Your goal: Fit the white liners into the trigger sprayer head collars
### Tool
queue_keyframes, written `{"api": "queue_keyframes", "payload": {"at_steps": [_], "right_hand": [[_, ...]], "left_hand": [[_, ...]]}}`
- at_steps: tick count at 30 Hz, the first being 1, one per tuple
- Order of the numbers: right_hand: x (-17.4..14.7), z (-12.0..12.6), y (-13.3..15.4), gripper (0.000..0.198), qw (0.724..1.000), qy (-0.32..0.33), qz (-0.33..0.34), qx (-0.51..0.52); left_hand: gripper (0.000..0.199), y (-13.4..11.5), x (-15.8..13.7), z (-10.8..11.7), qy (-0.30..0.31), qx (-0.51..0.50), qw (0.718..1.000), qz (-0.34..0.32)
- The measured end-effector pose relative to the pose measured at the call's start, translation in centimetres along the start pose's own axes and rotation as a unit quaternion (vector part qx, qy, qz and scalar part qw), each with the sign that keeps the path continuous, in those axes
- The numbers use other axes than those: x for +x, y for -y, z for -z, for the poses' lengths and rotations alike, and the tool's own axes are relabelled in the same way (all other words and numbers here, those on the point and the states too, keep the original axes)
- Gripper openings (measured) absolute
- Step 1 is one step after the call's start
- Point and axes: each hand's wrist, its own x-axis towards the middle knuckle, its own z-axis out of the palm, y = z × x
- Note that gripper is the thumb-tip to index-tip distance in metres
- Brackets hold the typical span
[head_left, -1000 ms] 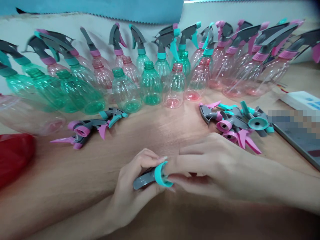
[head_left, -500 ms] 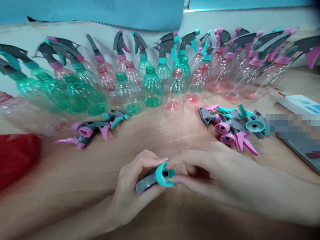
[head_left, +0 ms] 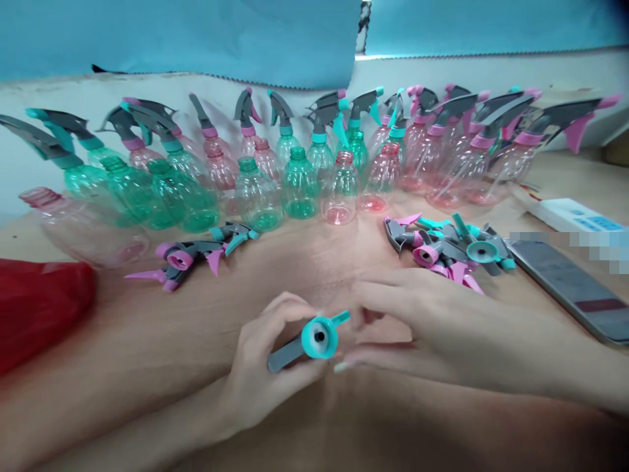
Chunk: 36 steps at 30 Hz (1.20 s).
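Observation:
My left hand is closed around a grey and teal spray trigger head, whose round teal collar faces up toward me and shows a white ring and a dark hole. Its teal lever points to the right. Just beside that collar, my right hand is slightly blurred, with thumb and fingers apart and nothing seen between them. Beyond the hands, a pile of pink, teal and grey spray heads lies at the right. A smaller group of spray heads lies at the left.
Open-necked bottles, among them a green bottle and a pink bottle, stand in front of several bottles with spray heads fitted. A clear pink bottle leans at the left behind a red bag. A phone and a white box lie right.
My right fingers have come off the teal collar and moved slightly right, opening. The collar has turned to face me more, and its teal lever now shows. The whole view has shifted a little.

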Motion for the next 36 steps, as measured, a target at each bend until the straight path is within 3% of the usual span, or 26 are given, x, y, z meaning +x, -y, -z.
{"api": "queue_keyframes", "payload": {"at_steps": [2, 4, 8, 13, 16, 19, 23, 27, 30, 36], "right_hand": [[0.1, -0.2, 0.3, 0.038, 0.999, -0.022, 0.024, -0.003], [0.2, -0.9, 0.5, 0.048, 0.999, -0.018, 0.044, -0.017], [0.4, -2.3, 0.6, 0.033, 0.998, -0.01, 0.056, -0.029], [-0.1, -2.0, 0.7, 0.027, 0.997, -0.019, 0.058, -0.039], [-1.0, -0.8, 0.5, 0.026, 0.995, -0.062, 0.051, -0.064], [-2.0, 1.3, -0.7, 0.02, 0.98, -0.135, 0.025, -0.145], [-3.6, 5.3, -3.5, 0.022, 0.927, -0.178, -0.055, -0.327], [-5.6, 8.0, -6.4, 0.033, 0.882, -0.152, -0.138, -0.423], [-6.5, 7.4, -8.1, 0.031, 0.881, -0.133, -0.15, -0.428], [-6.6, 3.7, -10.1, 0.026, 0.895, -0.101, -0.16, -0.404]], "left_hand": [[0.031, 0.1, -0.3, -0.2, -0.011, -0.013, 1.0, 0.007], [0.036, 0.2, -0.6, -0.5, -0.026, -0.048, 0.998, 0.026], [0.037, 0.4, -0.8, -0.9, -0.041, -0.114, 0.992, 0.046], [0.044, 0.4, -0.7, -1.1, -0.049, -0.052, 0.997, 0.0], [0.057, 0.5, -0.6, -1.2, -0.059, 0.021, 0.998, 0.005], [0.053, 0.5, -0.5, -1.2, -0.047, 0.08, 0.993, 0.068], [0.04, 0.3, -0.4, -0.9, -0.03, 0.093, 0.989, 0.108], [0.029, 0.1, -0.3, -0.8, -0.019, 0.107, 0.988, 0.106], [0.024, 0.1, -0.2, -0.7, -0.01, 0.111, 0.988, 0.109], [0.018, 0.5, 0.2, -0.2, 0.001, 0.139, 0.985, 0.101]]}}
